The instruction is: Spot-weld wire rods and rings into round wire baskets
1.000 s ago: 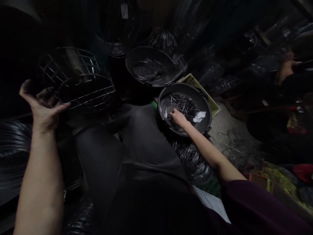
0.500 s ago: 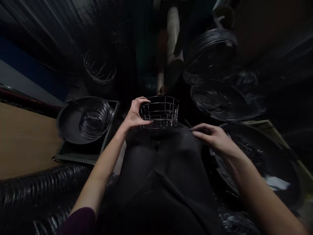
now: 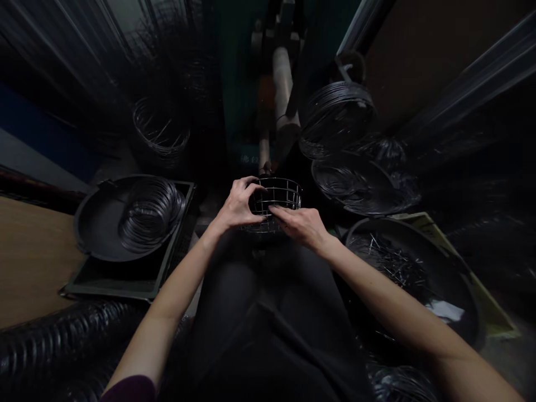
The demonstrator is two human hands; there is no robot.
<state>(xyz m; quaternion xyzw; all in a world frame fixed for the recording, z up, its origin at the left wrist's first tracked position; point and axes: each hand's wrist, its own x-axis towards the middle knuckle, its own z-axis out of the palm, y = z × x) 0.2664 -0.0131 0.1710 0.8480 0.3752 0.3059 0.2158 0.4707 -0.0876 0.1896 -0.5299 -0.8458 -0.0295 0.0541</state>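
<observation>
A seated person's dark-trousered lap fills the foreground, with a round black pan of short wire pins [image 3: 412, 273] beside the right knee. At the knees, the left hand [image 3: 235, 205] grips the rim of a small round wire-mesh basket [image 3: 277, 200] while the right hand [image 3: 302, 224] pinches its near side. Beyond lies a black pan of coiled wire rings [image 3: 125, 218].

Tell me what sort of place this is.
Probably a small, dim wire-goods workshop. Both hands, left hand and right hand, are on a half-made wire basket; a pan of wire rings sits left, a pan of short wire pieces right.
</observation>
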